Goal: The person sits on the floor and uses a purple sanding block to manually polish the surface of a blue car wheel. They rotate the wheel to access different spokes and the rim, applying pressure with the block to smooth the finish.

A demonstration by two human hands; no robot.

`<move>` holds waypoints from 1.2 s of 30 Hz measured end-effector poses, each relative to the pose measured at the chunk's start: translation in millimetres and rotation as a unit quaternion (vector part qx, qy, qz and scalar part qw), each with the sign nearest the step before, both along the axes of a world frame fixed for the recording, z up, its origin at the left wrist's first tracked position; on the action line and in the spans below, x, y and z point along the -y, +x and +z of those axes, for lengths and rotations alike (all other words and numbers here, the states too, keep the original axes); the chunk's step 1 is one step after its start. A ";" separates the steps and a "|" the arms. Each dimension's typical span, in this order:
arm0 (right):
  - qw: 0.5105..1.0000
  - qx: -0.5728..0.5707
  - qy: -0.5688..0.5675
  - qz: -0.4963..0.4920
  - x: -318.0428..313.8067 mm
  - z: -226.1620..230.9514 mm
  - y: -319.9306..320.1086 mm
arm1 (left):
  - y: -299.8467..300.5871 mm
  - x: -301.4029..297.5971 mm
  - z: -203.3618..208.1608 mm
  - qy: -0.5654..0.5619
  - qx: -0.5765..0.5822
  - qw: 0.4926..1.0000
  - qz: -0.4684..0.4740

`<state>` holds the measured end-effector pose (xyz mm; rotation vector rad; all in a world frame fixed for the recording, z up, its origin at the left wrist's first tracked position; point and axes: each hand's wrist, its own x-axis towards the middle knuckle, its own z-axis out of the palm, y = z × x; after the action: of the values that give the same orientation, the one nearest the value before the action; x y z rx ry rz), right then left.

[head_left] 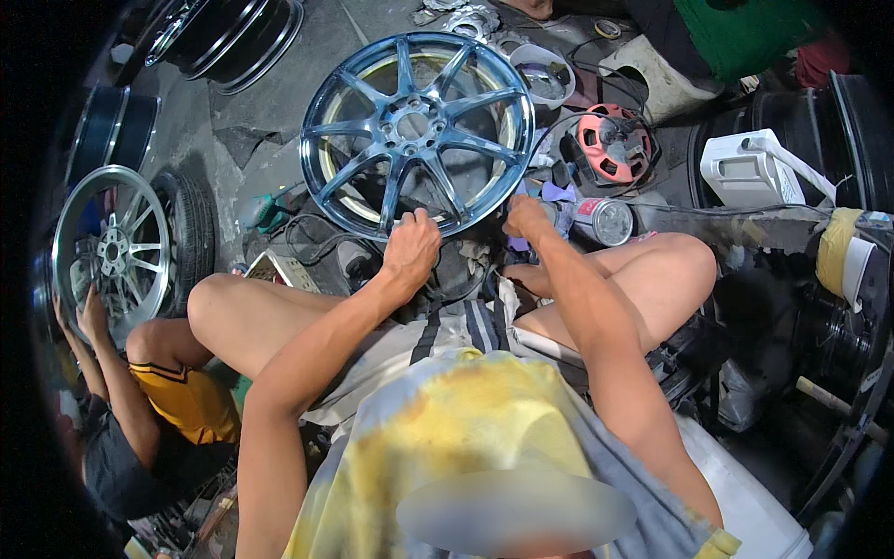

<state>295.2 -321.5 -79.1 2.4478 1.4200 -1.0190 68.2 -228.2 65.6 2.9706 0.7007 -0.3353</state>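
A shiny blue-tinted alloy wheel rim (402,172) with several slim spokes lies tilted in front of my legs. At its near edge, my left hand (413,250) is closed, knuckles up, against the lip. Whatever its curled fingers hold, if anything, is hidden. My right hand (528,218) is closed at the rim's near right edge, its fingertips at the outer lip and partly hidden. Beside it are crumpled lilac cloth scraps (557,193) and a clear jar (605,222) lying on its side.
To the left, another person's hands (91,315) hold a silver wheel rim (114,252) beside a black tyre (186,238). More rims (247,47) stand at the back left. A red cable reel (615,144), a white tub (545,76) and loose cables lie right of the blue rim.
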 end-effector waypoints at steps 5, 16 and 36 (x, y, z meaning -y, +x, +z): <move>0.989 -0.089 0.081 -0.084 -8.0 24.8 29.2 | 1.2 -3.2 1.5 0.028 -0.027 0.998 -0.049; 0.878 -0.091 0.281 -0.377 -5.9 60.7 95.8 | -17.7 4.3 22.2 0.032 -0.072 0.994 -0.078; 0.872 -0.014 0.478 -0.104 -72.3 158.7 38.2 | 21.2 -187.7 16.6 -0.229 0.292 0.902 0.220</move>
<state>333.4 -249.3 79.5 3.2975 2.0565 -0.3701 89.4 -40.5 82.1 2.1962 0.9956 0.3632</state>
